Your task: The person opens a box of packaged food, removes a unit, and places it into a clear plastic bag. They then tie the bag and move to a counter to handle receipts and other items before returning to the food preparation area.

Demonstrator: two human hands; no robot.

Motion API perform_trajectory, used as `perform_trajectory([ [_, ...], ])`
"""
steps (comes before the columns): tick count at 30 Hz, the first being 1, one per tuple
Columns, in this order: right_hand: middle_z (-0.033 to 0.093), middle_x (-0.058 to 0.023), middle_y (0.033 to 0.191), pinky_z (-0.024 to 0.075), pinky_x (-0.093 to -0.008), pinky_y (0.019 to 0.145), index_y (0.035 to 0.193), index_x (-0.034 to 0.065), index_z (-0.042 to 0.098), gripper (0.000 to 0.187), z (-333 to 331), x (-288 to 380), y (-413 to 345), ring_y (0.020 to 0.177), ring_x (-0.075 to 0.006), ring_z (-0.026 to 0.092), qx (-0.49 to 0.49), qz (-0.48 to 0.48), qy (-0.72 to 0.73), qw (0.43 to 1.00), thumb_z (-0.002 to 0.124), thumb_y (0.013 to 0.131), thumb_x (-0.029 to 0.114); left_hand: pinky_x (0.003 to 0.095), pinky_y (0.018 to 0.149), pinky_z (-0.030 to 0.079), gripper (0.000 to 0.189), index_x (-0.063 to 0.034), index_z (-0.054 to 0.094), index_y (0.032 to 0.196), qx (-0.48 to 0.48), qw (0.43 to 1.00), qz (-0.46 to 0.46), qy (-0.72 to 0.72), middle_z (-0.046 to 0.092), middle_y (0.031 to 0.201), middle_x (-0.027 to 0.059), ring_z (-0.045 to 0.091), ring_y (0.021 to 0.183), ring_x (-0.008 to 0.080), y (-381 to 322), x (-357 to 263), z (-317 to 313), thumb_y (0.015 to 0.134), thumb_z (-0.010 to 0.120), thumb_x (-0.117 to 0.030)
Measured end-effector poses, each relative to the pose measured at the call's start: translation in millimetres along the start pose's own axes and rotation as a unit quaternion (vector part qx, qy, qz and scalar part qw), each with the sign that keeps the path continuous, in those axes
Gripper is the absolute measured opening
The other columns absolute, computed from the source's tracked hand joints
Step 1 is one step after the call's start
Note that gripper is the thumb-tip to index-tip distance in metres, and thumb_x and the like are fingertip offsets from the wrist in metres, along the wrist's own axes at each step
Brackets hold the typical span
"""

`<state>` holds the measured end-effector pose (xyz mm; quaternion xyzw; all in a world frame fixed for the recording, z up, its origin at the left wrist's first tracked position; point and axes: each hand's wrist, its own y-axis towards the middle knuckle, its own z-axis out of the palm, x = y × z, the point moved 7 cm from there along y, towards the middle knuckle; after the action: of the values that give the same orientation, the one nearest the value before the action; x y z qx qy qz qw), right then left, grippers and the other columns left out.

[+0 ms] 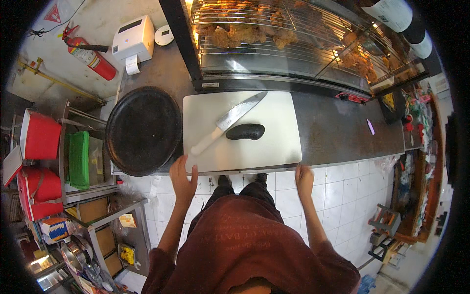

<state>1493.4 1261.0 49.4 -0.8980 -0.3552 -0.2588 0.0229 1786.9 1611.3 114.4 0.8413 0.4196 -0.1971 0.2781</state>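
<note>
A white cutting board point(268, 150) lies on the dark counter in front of me. Across it rests a kitchen knife point(235, 115), its pale handle towards me and its blade pointing away to the right. Beside the blade is a dark, curved object point(245, 132), perhaps an eggplant. My left hand point(183, 180) is at the board's near left corner, thumb and fingers apart; whether it touches the board is unclear. Near the opposite front corner, my right hand point(304, 182) has its fingers curled at the counter edge. What lies inside those fingers is hidden.
A round black pan or tray point(143, 130) stands left of the board. Behind is a lit display cabinet point(249, 64) with fried pieces on wire racks. A label printer point(134, 38) sits at the back left. A purple marker-like item point(370, 126) lies on the right.
</note>
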Motion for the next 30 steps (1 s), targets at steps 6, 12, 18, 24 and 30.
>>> perform_trajectory([
  [6, 0.068, -0.019, 0.083, 0.0501, -0.0438, 0.067, 0.081, 0.0036, 0.069, 0.015, 67.9, -40.2, -218.3, 0.076, -0.0363, 0.065, 0.396, 0.103, 0.029, 0.912, 0.06, 0.077, 0.014, 0.037, 0.081, 0.048, 0.013, -0.0027, 0.065, 0.097, 0.147, 0.961, -0.127, -0.198, 0.066, 0.093, 0.0133, 0.063, 0.088, 0.0292, -65.5, 1.5, 17.3, 0.09, 0.058, -0.011],
  [12, 0.068, -0.0156, 0.1, 0.0495, -0.0357, 0.081, 0.099, -0.0005, 0.066, 0.018, 56.4, 5.7, -189.2, 0.091, -0.0239, 0.065, 0.322, 0.122, 0.326, 0.88, 0.061, 0.083, 0.005, 0.0417, 0.086, 0.044, 0.031, -0.0016, 0.054, 0.114, 0.044, 0.993, 0.09, -0.061, 0.058, 0.107, 0.0174, 0.054, 0.1, 0.0346, 31.1, -26.3, 59.4, 0.086, 0.06, -0.012],
  [18, 0.067, -0.0164, 0.103, 0.0492, -0.0354, 0.084, 0.1, 0.0003, 0.066, 0.018, 48.3, 34.2, -189.6, 0.095, -0.0252, 0.065, 0.335, 0.135, 0.281, 0.889, 0.06, 0.084, 0.004, 0.0453, 0.089, 0.041, 0.043, -0.0043, 0.053, 0.119, 0.14, 0.969, 0.189, -0.07, 0.056, 0.108, 0.016, 0.052, 0.102, 0.0332, 65.1, -80.8, 110.0, 0.08, 0.067, -0.018],
  [24, 0.067, -0.0166, 0.103, 0.0492, -0.0355, 0.084, 0.1, 0.0006, 0.066, 0.018, 57.4, 23.9, -199.6, 0.095, -0.0256, 0.065, 0.33, 0.1, 0.247, 0.906, 0.06, 0.084, 0.004, 0.0498, 0.088, 0.037, 0.06, -0.0029, 0.057, 0.112, 0.148, 0.939, 0.292, 0.102, 0.056, 0.109, 0.0127, 0.052, 0.104, 0.0283, 94.6, -118.8, 175.5, 0.063, 0.079, -0.029],
  [30, 0.067, -0.0168, 0.104, 0.0493, -0.0355, 0.084, 0.101, 0.0009, 0.066, 0.018, 43.1, 8.1, -211.0, 0.095, -0.0261, 0.065, 0.327, 0.076, 0.204, 0.92, 0.06, 0.084, 0.004, 0.0479, 0.087, 0.039, 0.054, 0.0009, 0.063, 0.095, 0.306, 0.908, 0.27, 0.091, 0.06, 0.098, 0.0148, 0.056, 0.098, 0.0307, 112.5, -108.1, 202.8, 0.059, 0.08, -0.036],
])
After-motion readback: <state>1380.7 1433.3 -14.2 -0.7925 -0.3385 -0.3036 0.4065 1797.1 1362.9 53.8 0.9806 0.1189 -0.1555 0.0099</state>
